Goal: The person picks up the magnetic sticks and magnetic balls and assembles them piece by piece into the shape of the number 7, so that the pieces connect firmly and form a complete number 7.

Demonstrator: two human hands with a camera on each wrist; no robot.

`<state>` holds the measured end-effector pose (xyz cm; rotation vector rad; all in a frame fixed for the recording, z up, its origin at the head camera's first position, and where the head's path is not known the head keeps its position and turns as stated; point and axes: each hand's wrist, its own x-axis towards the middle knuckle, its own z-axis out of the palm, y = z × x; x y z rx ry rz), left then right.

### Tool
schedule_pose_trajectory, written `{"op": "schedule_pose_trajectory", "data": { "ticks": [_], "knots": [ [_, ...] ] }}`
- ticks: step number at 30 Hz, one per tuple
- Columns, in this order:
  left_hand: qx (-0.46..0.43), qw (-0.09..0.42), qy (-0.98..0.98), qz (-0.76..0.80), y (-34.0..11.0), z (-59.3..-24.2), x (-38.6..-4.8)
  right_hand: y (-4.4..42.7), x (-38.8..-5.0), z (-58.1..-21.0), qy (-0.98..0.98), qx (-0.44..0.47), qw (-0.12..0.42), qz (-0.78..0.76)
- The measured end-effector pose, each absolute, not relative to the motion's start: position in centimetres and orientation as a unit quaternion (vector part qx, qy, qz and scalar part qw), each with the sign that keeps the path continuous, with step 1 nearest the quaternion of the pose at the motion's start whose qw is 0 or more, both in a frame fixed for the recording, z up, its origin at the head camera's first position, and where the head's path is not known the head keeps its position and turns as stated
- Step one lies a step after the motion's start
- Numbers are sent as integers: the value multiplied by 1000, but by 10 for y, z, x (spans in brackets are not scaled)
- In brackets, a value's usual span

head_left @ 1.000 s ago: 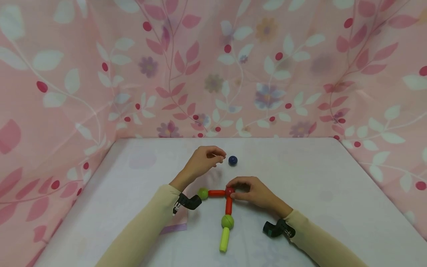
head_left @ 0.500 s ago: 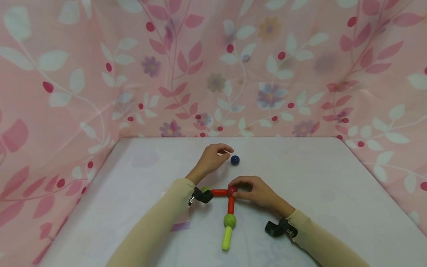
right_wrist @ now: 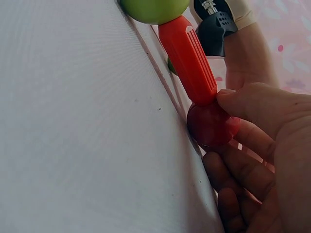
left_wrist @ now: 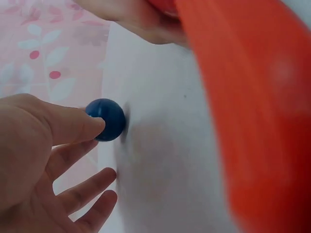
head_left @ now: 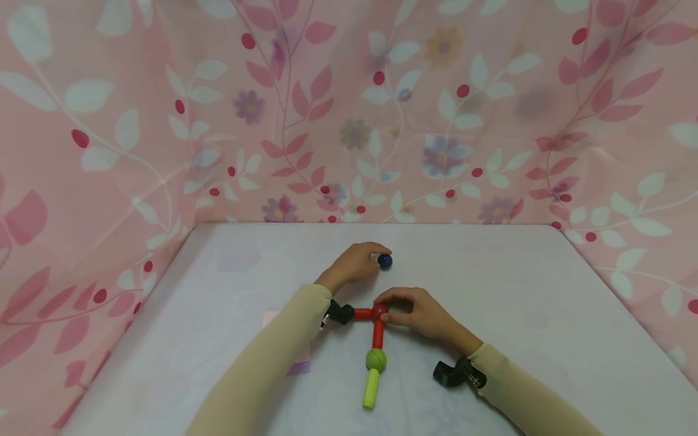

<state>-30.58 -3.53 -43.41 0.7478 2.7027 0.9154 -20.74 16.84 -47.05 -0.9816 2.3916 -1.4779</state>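
Observation:
At the far middle of the table, my left hand [head_left: 355, 261] pinches a dark blue ball [head_left: 386, 261]. In the left wrist view the thumb [left_wrist: 90, 124] lies against the ball and the other fingers are spread below. My right hand [head_left: 418, 310] holds a red ball [right_wrist: 211, 126] between thumb and fingers, low at the table surface. Two red rods join at this ball. One rod [head_left: 362, 313] runs left beneath my left wrist; the other [head_left: 378, 334] points toward me, ending at a green ball [head_left: 376, 360]. From there a yellow-green rod [head_left: 371, 389] continues.
A white-covered table [head_left: 491, 266] lies beneath everything. A pink sheet with a purple edge [head_left: 300, 367] is partly hidden under my left forearm. Pink floral cloth [head_left: 349, 121] hangs behind and at the sides. Another green ball [right_wrist: 172, 66] shows slightly in the right wrist view.
My left hand has moved right and come onto the blue ball, pinching it. The left wrist now covers the left green ball. My right hand stays on the red ball.

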Motion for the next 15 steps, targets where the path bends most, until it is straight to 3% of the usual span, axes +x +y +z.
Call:
{"op": "schedule_pose_trajectory", "data": {
  "ticks": [15],
  "knots": [
    [236, 76, 902, 354, -39, -438, -305, 163, -194, -447, 797, -342, 64, -493]
  ]
}}
